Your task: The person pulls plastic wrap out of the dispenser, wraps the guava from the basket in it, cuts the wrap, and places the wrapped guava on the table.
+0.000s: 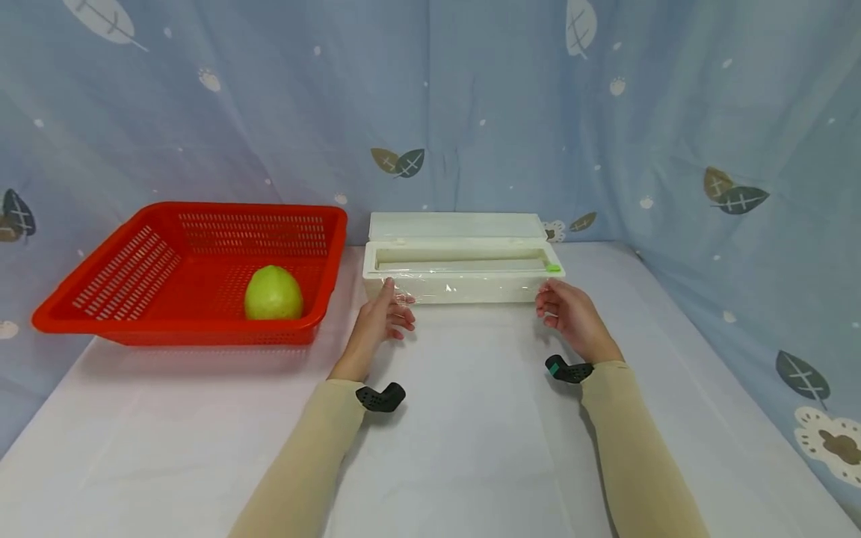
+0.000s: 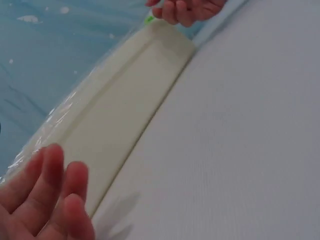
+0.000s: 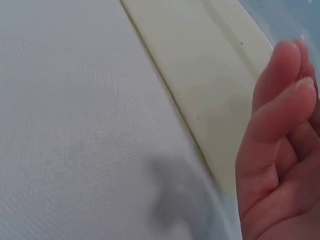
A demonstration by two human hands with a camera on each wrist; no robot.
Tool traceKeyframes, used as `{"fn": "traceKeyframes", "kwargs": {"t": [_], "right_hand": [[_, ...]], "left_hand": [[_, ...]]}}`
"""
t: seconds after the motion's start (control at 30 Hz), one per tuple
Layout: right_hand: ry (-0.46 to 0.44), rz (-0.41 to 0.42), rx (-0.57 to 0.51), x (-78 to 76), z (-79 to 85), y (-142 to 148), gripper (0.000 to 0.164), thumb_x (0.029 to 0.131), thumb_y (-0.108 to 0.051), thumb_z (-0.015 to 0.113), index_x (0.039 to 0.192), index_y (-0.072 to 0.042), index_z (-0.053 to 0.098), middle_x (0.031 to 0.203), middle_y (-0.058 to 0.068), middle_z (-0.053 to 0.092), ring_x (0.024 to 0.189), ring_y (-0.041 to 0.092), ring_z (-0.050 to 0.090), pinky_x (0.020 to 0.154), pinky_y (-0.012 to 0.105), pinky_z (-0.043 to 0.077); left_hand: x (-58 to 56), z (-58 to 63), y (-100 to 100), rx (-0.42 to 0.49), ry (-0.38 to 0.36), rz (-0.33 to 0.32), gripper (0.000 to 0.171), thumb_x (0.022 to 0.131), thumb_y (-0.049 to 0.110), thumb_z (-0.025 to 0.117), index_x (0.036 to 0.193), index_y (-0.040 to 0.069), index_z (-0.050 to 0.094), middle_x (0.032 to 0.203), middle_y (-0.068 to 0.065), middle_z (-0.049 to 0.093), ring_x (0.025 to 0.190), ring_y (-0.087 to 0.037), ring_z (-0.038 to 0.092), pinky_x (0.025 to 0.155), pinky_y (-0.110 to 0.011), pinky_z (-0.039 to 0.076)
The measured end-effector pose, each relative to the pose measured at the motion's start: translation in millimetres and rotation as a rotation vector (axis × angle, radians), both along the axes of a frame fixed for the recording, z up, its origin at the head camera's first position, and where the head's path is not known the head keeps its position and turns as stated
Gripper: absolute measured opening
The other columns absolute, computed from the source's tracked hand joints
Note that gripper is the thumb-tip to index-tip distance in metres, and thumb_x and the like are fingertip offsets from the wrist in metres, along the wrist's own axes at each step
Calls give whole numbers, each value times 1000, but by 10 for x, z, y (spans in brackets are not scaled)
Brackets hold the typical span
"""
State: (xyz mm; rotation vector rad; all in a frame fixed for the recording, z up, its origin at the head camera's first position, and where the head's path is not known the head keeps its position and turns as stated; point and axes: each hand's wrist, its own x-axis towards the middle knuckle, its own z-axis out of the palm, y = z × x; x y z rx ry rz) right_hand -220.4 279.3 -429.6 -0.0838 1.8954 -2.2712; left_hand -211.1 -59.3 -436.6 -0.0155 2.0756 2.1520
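A long white cling film dispenser (image 1: 464,244) stands at the back of the table, its lid (image 1: 457,225) raised. Clear cling film (image 1: 448,288) comes out over its front face and shines in the light. At the film's left end, my left hand (image 1: 372,327) pinches it between thumb and fingers. My right hand (image 1: 573,314) pinches the opposite end, just below a green slider (image 1: 553,267). In the left wrist view, the film (image 2: 60,115) glints along the dispenser's upper edge. My right fingers (image 3: 277,115) are bent beside the dispenser in the right wrist view.
A red plastic basket (image 1: 202,326) with slotted walls stands on the left. In it lies a round green fruit (image 1: 273,293). White cloth (image 1: 457,418) covers the table, and a blue patterned curtain (image 1: 471,97) hangs close behind the dispenser and along the right side.
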Motion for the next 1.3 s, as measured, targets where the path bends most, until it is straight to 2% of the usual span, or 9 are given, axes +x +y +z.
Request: {"fn": "traceKeyframes", "kwargs": {"t": [0.13,0.27,0.37,0.47,0.57,0.77,0.97,1.07,1.3], "right_hand": [[-19,-23,11,-2,-17,41,29,95,-29,42,94,-1,49,79,4,53,68,14,51,56,24,43],[43,21,-32,1,-11,42,27,96,-28,40,93,-3,50,82,4,53,70,15,51,55,22,42],[97,50,-86,-3,20,16,27,96,-27,40,97,-2,50,92,6,54,81,17,54,63,23,45],[136,49,-105,2,56,-5,26,96,-24,39,101,0,50,107,10,53,103,26,49,83,30,44],[165,31,-105,3,87,-25,27,96,-22,40,103,2,50,114,12,50,119,35,35,98,39,32],[150,20,-140,15,108,-33,24,95,-22,42,96,1,49,118,14,48,125,39,25,102,47,21],[196,59,-210,50,138,-10,25,96,-19,39,100,3,50,121,20,46,123,38,30,102,47,22],[206,60,-225,47,159,-17,27,96,-20,39,102,3,52,115,17,51,116,34,41,100,45,27],[176,27,-191,56,226,-25,26,96,-22,41,100,0,54,100,8,58,98,24,53,90,36,41]], "left_hand": [[-6,19,65,36,-15,58,58,85,54,48,96,-2,59,88,-21,57,76,-25,59,70,-37,49],[-41,-47,35,68,31,101,50,87,41,54,93,-8,56,93,-27,53,74,-23,57,70,-35,49],[-79,-73,4,71,77,120,49,86,42,55,91,-6,57,88,-20,55,77,-21,56,69,-33,47],[-75,10,8,57,122,136,43,87,40,54,86,-2,59,86,-12,56,86,-20,54,76,-37,46],[-93,85,13,54,164,154,38,88,36,54,83,-1,60,88,-7,59,90,-19,53,84,-39,44],[-99,169,-4,61,156,135,36,89,32,54,88,-3,62,92,-5,62,92,-17,53,89,-38,41],[-47,298,3,44,120,118,37,88,39,53,85,3,62,86,-9,60,85,-21,57,84,-39,44],[-50,364,36,118,93,122,36,88,39,53,84,4,60,87,-10,59,85,-24,57,84,-40,43],[-115,456,121,477,-15,129,26,88,32,55,81,8,60,86,-5,60,83,-23,54,78,-34,39]]}}
